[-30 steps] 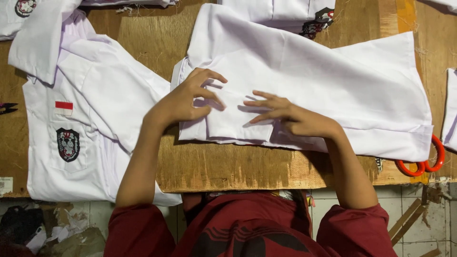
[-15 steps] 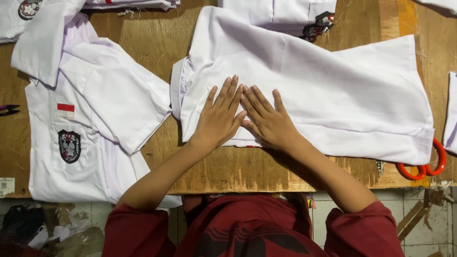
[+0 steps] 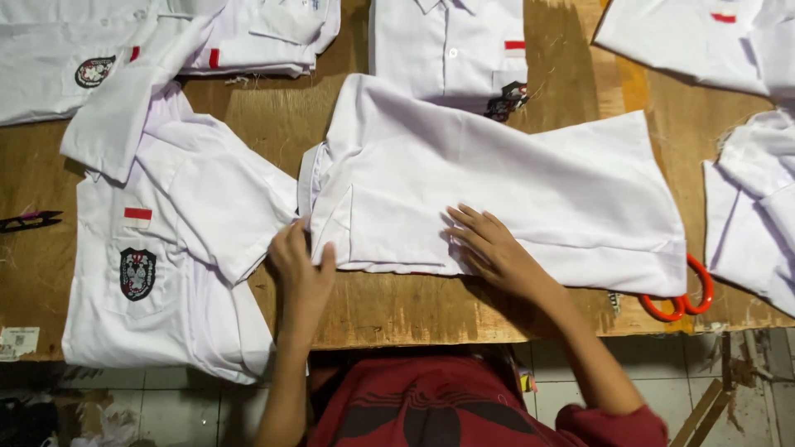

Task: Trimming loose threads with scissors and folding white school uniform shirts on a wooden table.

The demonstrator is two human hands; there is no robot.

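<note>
A folded white shirt [image 3: 530,178] lies across the middle of the wooden table [image 3: 389,310]. My left hand [image 3: 300,265] pinches the shirt's left edge near the collar end, thumb on top of the cloth. My right hand [image 3: 490,242] lies flat on the shirt's lower middle, fingers spread and pressing it down. A second white shirt with a black crest and a red-and-white patch [image 3: 157,265] is spread out just left of my left hand.
More white shirts lie at the top left [image 3: 124,50], top centre [image 3: 451,45], top right [image 3: 704,37] and right edge [image 3: 749,219]. Orange-handled scissors [image 3: 683,298] stick out from under the folded shirt. Small black snips [image 3: 29,220] lie at the left edge.
My hands were together at the shirt's left half. My left hand has slid left to the shirt's edge and gripped it; my right hand has moved right and stays flat.
</note>
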